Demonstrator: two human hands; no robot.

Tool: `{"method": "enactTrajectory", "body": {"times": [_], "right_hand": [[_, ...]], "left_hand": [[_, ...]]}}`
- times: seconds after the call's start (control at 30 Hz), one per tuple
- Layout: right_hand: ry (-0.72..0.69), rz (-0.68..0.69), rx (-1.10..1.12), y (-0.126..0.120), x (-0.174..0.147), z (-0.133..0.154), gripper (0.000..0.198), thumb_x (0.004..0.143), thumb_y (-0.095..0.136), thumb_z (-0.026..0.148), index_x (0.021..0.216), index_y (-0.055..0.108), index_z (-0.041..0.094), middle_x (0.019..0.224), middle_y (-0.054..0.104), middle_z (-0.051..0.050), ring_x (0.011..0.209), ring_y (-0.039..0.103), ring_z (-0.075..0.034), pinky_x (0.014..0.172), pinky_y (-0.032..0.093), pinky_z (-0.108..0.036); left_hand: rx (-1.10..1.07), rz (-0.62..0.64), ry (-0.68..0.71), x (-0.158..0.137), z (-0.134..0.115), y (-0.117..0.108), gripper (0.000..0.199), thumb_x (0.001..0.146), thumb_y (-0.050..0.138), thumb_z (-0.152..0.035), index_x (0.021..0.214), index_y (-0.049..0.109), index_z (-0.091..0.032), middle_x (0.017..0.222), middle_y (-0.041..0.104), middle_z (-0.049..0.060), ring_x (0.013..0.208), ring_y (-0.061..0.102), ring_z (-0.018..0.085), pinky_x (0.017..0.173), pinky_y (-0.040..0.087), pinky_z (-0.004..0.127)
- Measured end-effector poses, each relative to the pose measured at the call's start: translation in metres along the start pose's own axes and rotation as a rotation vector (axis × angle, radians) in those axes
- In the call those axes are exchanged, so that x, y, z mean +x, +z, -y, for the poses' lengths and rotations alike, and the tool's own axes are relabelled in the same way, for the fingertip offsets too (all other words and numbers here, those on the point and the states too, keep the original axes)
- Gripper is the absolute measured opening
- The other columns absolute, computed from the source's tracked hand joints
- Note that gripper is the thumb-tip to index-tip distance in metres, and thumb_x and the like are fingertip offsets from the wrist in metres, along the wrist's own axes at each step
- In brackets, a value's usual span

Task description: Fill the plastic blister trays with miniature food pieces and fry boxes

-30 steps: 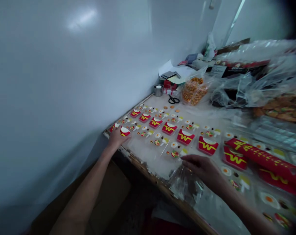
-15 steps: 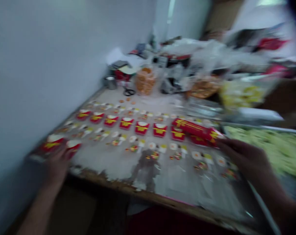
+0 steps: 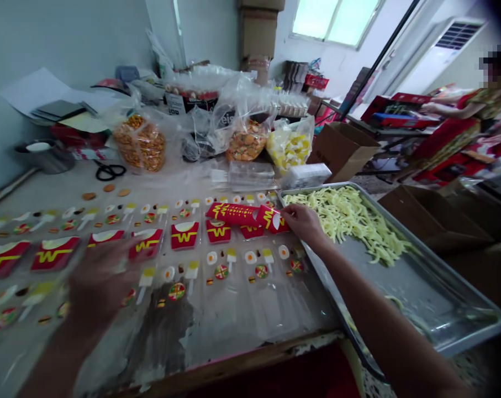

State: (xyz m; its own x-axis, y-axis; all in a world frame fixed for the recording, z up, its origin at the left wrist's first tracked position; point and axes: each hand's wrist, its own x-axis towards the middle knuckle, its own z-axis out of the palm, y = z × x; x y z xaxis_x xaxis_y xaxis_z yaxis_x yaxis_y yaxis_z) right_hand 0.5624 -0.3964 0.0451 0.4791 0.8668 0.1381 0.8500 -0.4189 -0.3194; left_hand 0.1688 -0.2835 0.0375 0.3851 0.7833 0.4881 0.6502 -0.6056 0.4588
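Note:
My right hand point(image 3: 306, 221) is closed on the end of a long stack of nested red toy fries cartons point(image 3: 237, 213) with yellow W marks. The stack lies slanted over the right end of a row of single red cartons point(image 3: 184, 236). My left hand point(image 3: 99, 279) hovers over the left part of that row, smeared by motion. Its fingers are unclear, and it partly covers the cartons beneath. Clear plastic bags point(image 3: 229, 301) lie side by side under the row, with miniature fried eggs point(image 3: 211, 257), pizzas point(image 3: 221, 272) and burgers.
A metal tray point(image 3: 420, 298) of pale fries-like strips point(image 3: 349, 215) stands at the right. Behind are bags of orange pieces point(image 3: 140, 143), a bag of yellow-white pieces point(image 3: 291, 143), black scissors point(image 3: 110, 171) and a metal cup point(image 3: 47, 156). Another person point(image 3: 461, 119) works at the far right.
The view has swung right, showing more of the tray and room. My left hand has moved from the row's left end rightward along it. My right hand still holds the carton stack.

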Motion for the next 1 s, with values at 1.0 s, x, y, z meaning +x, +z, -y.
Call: {"method": "enactTrajectory", "body": {"times": [1.0], "right_hand": [[0.461, -0.257, -0.030, -0.113, -0.145, -0.284, 0.020, 0.087, 0.063, 0.025, 0.095, 0.081, 0.021, 0.088, 0.078, -0.004, 0.080, 0.069, -0.020, 0.070, 0.044, -0.028]], "left_hand": [[-0.218, 0.329, 0.466, 0.089, -0.265, 0.207, 0.083, 0.069, 0.082, -0.045, 0.138, 0.044, -0.020, 0.134, 0.059, 0.013, 0.122, 0.059, 0.033, 0.105, 0.047, 0.044]]}}
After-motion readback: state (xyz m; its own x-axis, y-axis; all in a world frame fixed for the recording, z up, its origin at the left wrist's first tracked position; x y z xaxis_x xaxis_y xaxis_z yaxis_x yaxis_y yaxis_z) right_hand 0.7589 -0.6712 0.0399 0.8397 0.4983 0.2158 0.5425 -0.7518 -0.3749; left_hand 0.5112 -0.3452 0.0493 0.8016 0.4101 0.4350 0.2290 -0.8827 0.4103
